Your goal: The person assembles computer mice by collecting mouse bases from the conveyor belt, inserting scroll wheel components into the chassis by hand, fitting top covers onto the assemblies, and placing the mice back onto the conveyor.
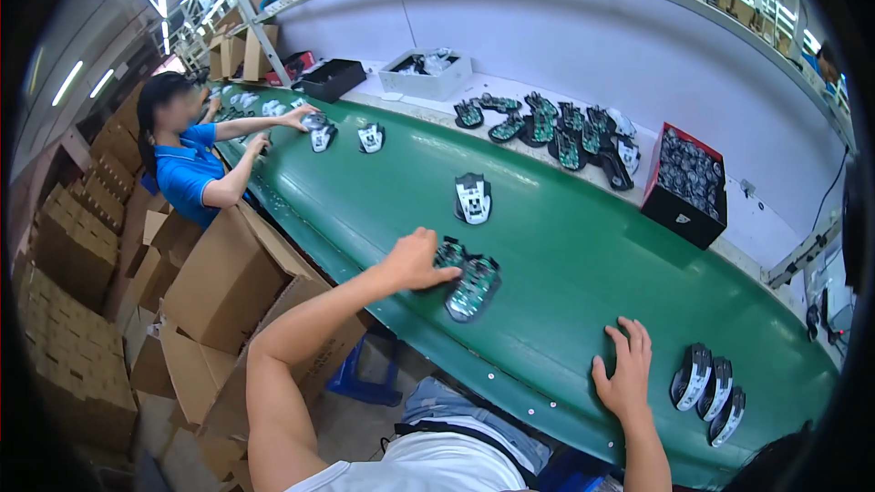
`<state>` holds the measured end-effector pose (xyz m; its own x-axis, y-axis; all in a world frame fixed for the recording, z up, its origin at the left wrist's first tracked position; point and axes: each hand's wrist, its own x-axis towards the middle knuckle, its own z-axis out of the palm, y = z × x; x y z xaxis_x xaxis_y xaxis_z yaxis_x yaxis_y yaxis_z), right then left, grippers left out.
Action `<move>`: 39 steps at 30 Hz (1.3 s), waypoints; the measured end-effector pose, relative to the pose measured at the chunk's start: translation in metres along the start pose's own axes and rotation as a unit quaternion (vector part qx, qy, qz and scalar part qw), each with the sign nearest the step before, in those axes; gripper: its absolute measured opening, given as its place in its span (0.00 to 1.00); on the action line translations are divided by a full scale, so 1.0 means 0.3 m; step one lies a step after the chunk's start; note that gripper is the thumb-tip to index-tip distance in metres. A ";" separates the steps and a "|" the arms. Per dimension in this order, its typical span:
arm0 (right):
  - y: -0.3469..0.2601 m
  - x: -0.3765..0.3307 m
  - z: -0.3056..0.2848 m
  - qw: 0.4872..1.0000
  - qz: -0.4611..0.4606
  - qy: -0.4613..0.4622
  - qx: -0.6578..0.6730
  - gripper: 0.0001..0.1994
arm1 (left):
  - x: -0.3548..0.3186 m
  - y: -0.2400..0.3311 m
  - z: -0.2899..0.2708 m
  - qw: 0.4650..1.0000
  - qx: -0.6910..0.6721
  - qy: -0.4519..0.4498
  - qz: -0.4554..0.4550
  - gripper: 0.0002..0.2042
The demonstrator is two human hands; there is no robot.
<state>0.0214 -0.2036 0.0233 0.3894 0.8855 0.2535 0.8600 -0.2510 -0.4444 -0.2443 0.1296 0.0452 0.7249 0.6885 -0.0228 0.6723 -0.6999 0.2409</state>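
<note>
My left hand (415,260) lies on the green conveyor belt (565,255), fingers touching a computer-mouse base with a green circuit board (448,255). A second such base (474,290) sits right beside it. My right hand (625,372) rests flat on the belt with fingers spread and holds nothing. Just right of it stand three black-and-white mouse shells (709,390) in a row. One more mouse part (473,198) lies farther up the belt.
A co-worker in a blue shirt (187,173) handles mouse parts (319,132) at the far left of the belt. Several circuit-board bases (556,128), a black box of parts (685,184) and a white tray (426,73) sit on the white shelf. Cardboard boxes (228,282) stand at my left.
</note>
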 end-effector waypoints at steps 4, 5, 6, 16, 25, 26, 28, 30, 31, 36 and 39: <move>-0.004 0.004 0.009 0.999 -0.012 0.010 0.028 0.27 | -0.031 0.266 0.027 0.991 -0.065 -0.045 0.105 0.26; -0.004 0.010 0.012 0.999 -0.012 0.011 0.048 0.27 | -0.034 0.314 0.028 0.983 -0.105 -0.069 0.131 0.25; -0.001 0.015 0.021 0.996 -0.026 0.020 0.088 0.29 | -0.034 0.361 0.011 0.976 -0.128 -0.099 0.148 0.22; -0.005 0.024 0.034 0.997 -0.079 -0.003 0.005 0.39 | 0.042 0.412 0.091 0.928 -0.110 -0.078 0.348 0.31; 0.075 0.153 0.031 0.998 -0.062 -0.018 0.015 0.37 | 0.107 0.452 0.227 0.958 -0.035 0.129 0.255 0.21; 0.069 0.160 0.034 0.997 -0.057 -0.016 0.041 0.38 | 0.122 0.465 0.227 0.958 -0.037 0.129 0.254 0.21; 0.045 0.175 0.039 0.997 -0.052 -0.013 0.063 0.38 | 0.154 0.488 0.232 0.959 -0.043 0.136 0.246 0.19; 0.013 0.163 0.050 0.994 -0.047 -0.016 0.101 0.41 | 0.143 0.502 0.252 0.948 -0.060 0.149 0.275 0.19; 0.009 0.159 0.046 0.993 -0.043 -0.023 0.104 0.43 | 0.137 0.508 0.255 0.947 -0.069 0.145 0.278 0.18; 0.016 0.144 0.039 0.986 -0.051 -0.059 0.145 0.44 | 0.119 0.472 0.263 0.948 -0.102 0.147 0.263 0.16; 0.005 0.148 0.025 0.987 -0.037 -0.061 0.146 0.43 | 0.102 0.496 0.255 0.959 -0.057 0.145 0.236 0.15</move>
<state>0.0374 -0.1619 0.0273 0.2712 0.9423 0.1963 0.7454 -0.0765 -0.6622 -0.1106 0.0321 0.0061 0.8612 0.3365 0.3809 0.2474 -0.9322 0.2641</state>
